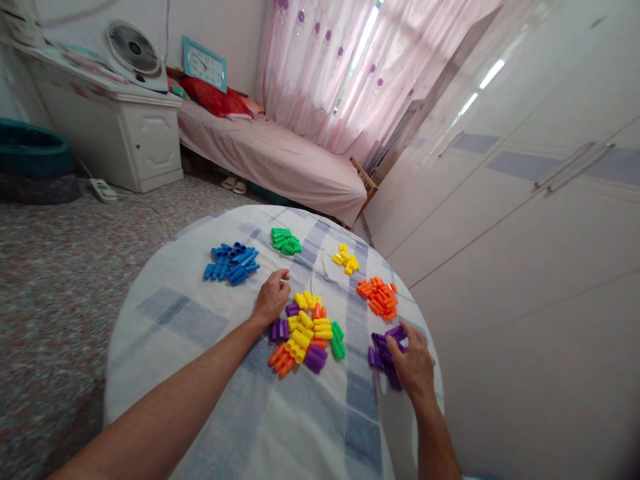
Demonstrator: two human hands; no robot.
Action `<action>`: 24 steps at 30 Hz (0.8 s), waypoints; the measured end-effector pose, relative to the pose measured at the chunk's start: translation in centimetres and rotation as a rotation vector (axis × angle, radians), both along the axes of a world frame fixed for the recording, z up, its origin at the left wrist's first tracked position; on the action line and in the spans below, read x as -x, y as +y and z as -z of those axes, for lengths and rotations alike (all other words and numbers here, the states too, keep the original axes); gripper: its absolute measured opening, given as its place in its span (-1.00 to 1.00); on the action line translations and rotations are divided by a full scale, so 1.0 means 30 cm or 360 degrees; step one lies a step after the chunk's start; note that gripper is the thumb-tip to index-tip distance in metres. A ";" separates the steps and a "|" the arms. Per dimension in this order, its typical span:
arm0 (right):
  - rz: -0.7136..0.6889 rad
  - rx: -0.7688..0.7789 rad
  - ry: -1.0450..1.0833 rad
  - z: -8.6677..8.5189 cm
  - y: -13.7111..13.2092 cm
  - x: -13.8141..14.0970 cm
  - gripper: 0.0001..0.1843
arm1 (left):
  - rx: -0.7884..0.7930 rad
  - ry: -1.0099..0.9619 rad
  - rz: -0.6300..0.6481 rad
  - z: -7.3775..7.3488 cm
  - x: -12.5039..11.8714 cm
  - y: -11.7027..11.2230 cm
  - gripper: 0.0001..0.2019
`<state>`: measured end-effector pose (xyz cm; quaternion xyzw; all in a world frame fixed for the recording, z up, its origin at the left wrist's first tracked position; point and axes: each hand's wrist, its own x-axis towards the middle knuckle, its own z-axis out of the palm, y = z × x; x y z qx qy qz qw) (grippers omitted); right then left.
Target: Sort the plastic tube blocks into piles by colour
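Observation:
On the round table's centre lies a mixed pile of small plastic tube-shaped caps, with yellow caps (301,333), orange caps (284,360), purple caps (315,358) and green caps (338,341). My left hand (273,297) rests just beyond the left side of this pile, fingers loosely bent and a gap showing between them; nothing is visible in it. At the right edge, my right hand (415,363) is over a purple cap heap (384,357), thumb and fingers around a purple cap (397,333). The hand partly covers that heap.
Single-colour heaps line the tablecloth (185,373): blue caps (233,263), green caps (286,241), yellow caps (346,259) and orange caps (379,298). A white wardrobe (525,267) stands close on the right. Behind are a bed (270,150) and a cabinet (150,143) with a fan (134,50).

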<state>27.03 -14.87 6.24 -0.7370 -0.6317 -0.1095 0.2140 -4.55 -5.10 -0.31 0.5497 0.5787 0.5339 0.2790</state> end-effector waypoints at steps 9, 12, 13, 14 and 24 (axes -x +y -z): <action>0.0078 0.0289 0.0073 0.046 -0.021 -0.061 -0.45 | 0.0006 0.0068 0.0009 -0.004 0.001 -0.002 -0.64; 0.0053 0.0153 0.0079 0.034 -0.006 -0.021 -0.44 | 0.0036 0.0073 0.0028 -0.009 -0.002 -0.005 -0.63; -0.0009 0.0104 0.0098 0.027 0.003 0.005 -0.45 | 0.0044 0.0070 0.0029 -0.009 -0.003 -0.006 -0.63; -0.0107 0.0067 0.0131 0.021 0.015 0.038 -0.46 | 0.0049 0.0066 0.0027 -0.009 -0.004 -0.006 -0.63; -0.1155 0.0301 0.0145 0.015 0.147 0.524 -0.65 | 0.0025 0.0010 0.0031 -0.002 0.000 -0.006 -0.64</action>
